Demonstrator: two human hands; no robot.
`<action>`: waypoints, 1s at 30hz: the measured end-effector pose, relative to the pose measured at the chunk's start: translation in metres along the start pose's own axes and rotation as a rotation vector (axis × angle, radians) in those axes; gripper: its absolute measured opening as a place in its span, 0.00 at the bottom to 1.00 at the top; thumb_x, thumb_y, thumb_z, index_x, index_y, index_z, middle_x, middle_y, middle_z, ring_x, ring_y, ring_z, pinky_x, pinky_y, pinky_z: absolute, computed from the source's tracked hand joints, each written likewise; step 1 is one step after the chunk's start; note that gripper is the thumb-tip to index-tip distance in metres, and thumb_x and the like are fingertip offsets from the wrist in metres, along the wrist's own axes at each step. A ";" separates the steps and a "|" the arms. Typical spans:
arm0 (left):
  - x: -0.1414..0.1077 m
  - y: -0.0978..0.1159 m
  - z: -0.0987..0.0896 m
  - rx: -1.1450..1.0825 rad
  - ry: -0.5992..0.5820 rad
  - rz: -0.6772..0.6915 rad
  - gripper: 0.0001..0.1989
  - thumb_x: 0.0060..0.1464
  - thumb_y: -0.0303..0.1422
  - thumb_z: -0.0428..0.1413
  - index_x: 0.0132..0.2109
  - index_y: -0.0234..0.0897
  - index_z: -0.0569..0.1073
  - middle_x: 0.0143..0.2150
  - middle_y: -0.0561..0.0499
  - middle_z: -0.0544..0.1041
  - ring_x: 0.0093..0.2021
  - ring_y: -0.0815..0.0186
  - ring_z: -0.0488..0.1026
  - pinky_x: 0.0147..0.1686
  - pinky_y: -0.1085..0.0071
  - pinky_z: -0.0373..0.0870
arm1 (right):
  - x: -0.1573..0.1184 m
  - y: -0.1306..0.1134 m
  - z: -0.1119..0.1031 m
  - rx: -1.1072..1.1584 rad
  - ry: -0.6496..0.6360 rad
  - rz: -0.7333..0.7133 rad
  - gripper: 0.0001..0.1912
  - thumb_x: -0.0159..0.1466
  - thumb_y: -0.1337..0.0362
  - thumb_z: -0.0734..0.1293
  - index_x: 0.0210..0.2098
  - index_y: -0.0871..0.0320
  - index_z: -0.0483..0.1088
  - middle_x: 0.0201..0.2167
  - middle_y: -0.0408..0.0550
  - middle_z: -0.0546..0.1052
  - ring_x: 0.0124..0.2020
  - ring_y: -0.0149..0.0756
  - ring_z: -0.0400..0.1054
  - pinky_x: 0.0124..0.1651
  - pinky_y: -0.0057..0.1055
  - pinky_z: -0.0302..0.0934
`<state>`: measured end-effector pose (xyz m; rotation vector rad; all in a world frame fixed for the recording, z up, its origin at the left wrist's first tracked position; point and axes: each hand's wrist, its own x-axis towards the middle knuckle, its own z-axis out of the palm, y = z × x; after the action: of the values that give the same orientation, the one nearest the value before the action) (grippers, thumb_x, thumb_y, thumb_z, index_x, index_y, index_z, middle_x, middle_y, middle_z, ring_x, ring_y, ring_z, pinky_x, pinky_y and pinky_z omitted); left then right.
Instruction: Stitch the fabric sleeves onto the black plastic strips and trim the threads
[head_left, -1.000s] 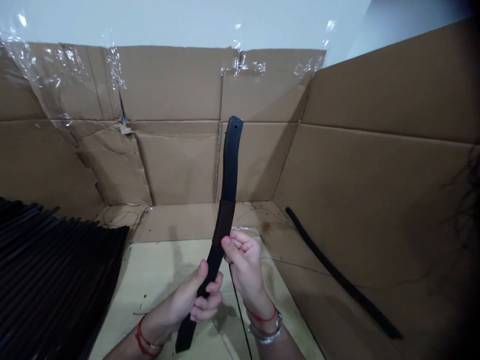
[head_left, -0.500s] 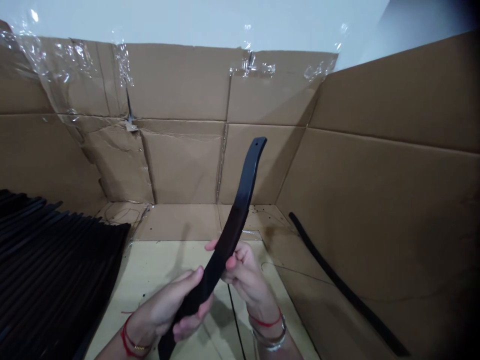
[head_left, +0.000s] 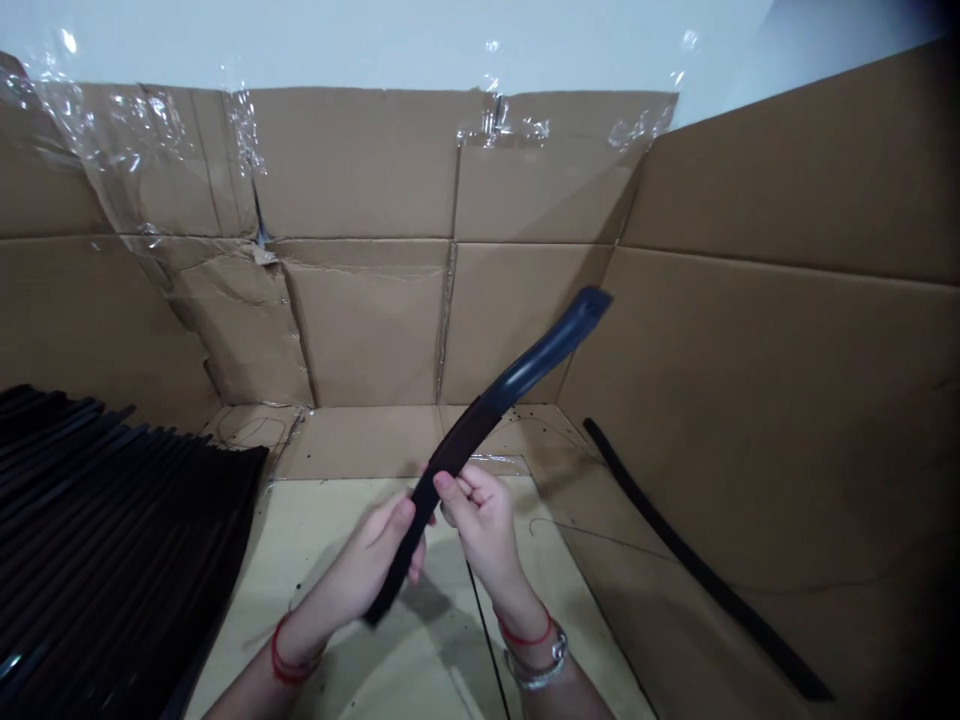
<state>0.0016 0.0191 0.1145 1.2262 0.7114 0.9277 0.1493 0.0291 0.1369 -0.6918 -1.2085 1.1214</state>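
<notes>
A long, curved black strip (head_left: pixel 480 420) slants across the middle of the view, its glossy far end up to the right and its lower end down to the left. My left hand (head_left: pixel 375 560) is closed around the lower part, thumb on top and fingertips showing at the far side. Just above it, my right hand (head_left: pixel 476 510) pinches the strip's edge, thumb on the upper face and some fingers hidden behind. A darker, matte section covers the strip near my hands.
Many similar black strips (head_left: pixel 135 540) lie stacked at the left. A single black strip (head_left: pixel 697 570) rests by the right cardboard wall (head_left: pixel 795 400). Taped cardboard (head_left: pixel 360 320) stands behind the pale work surface (head_left: pixel 330 500). A loose thread (head_left: pixel 615 543) trails at the right.
The strip has turned, its far end swinging right and its face rolling over to show a rounded, glossy side. Its lower end has come into view. Both hands still hold it.
</notes>
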 end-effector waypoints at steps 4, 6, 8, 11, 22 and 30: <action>-0.003 -0.001 0.004 -0.054 -0.048 -0.187 0.29 0.52 0.61 0.45 0.29 0.37 0.63 0.13 0.61 0.56 0.12 0.76 0.49 0.12 0.79 0.50 | -0.003 -0.003 0.001 0.107 -0.274 0.082 0.26 0.54 0.46 0.73 0.41 0.62 0.76 0.17 0.36 0.59 0.17 0.22 0.42 0.19 0.23 0.38; -0.006 -0.004 0.010 -0.093 -0.177 -0.288 0.30 0.52 0.63 0.41 0.31 0.38 0.63 0.12 0.62 0.55 0.10 0.74 0.49 0.11 0.76 0.51 | -0.004 -0.003 0.002 0.047 -0.254 0.043 0.24 0.54 0.46 0.73 0.36 0.62 0.76 0.18 0.39 0.62 0.18 0.23 0.45 0.19 0.23 0.40; -0.007 -0.008 0.016 0.035 0.004 -0.106 0.28 0.53 0.60 0.45 0.35 0.37 0.65 0.17 0.58 0.63 0.15 0.73 0.58 0.15 0.77 0.56 | -0.004 -0.002 0.004 -0.068 -0.103 -0.027 0.21 0.55 0.48 0.73 0.32 0.62 0.75 0.18 0.39 0.62 0.19 0.24 0.48 0.20 0.23 0.41; -0.009 -0.008 0.017 0.144 0.158 0.070 0.23 0.53 0.53 0.54 0.40 0.37 0.65 0.22 0.57 0.65 0.19 0.74 0.59 0.18 0.80 0.54 | -0.003 -0.004 0.005 -0.088 -0.089 -0.008 0.22 0.56 0.47 0.72 0.32 0.63 0.74 0.17 0.38 0.61 0.19 0.24 0.47 0.20 0.23 0.41; 0.000 -0.010 0.004 0.090 -0.011 -0.034 0.27 0.55 0.59 0.45 0.30 0.38 0.61 0.15 0.62 0.55 0.13 0.77 0.49 0.14 0.79 0.47 | 0.001 -0.001 -0.001 0.002 -0.276 0.121 0.27 0.56 0.41 0.68 0.32 0.63 0.73 0.15 0.33 0.52 0.16 0.22 0.39 0.19 0.23 0.37; -0.006 -0.001 0.002 0.089 0.052 -0.017 0.26 0.56 0.58 0.45 0.32 0.37 0.64 0.16 0.60 0.57 0.14 0.75 0.52 0.16 0.77 0.50 | 0.002 -0.007 0.005 -0.118 -0.134 -0.034 0.23 0.55 0.45 0.71 0.27 0.61 0.71 0.18 0.41 0.66 0.21 0.29 0.58 0.24 0.25 0.55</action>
<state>0.0008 0.0122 0.1137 1.2762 0.8109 0.9243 0.1465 0.0275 0.1448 -0.6917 -1.4040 1.0883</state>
